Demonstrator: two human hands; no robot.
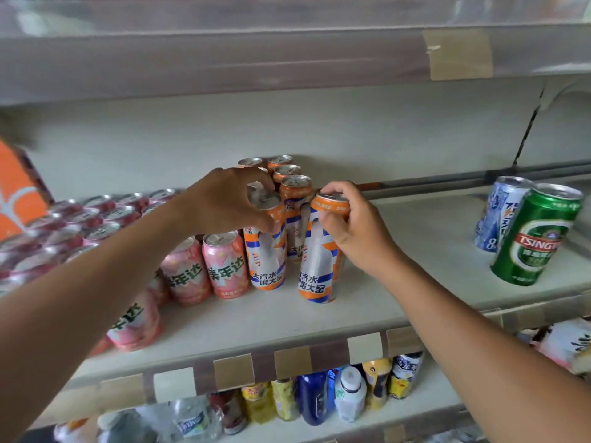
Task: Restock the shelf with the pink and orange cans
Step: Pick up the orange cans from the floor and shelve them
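My left hand (230, 199) grips the top of a tall orange and white can (267, 257) standing on the white shelf (399, 282). My right hand (348, 231) grips the top of a second orange can (319, 266), which stands just to its right at the front of the row. Behind them a row of several more orange cans (295, 190) runs toward the back wall. Short pink cans (225, 266) stand to the left of the orange ones, and one pink can (136, 324) near the front edge is partly hidden by my left forearm.
Several red cans (96, 219) fill the shelf's left side beside an orange box (19, 199). A green beer can (537, 235) and a blue-white can (499, 212) stand at the right. The shelf below holds bottles (315, 398). An upper shelf edge (287, 59) hangs overhead.
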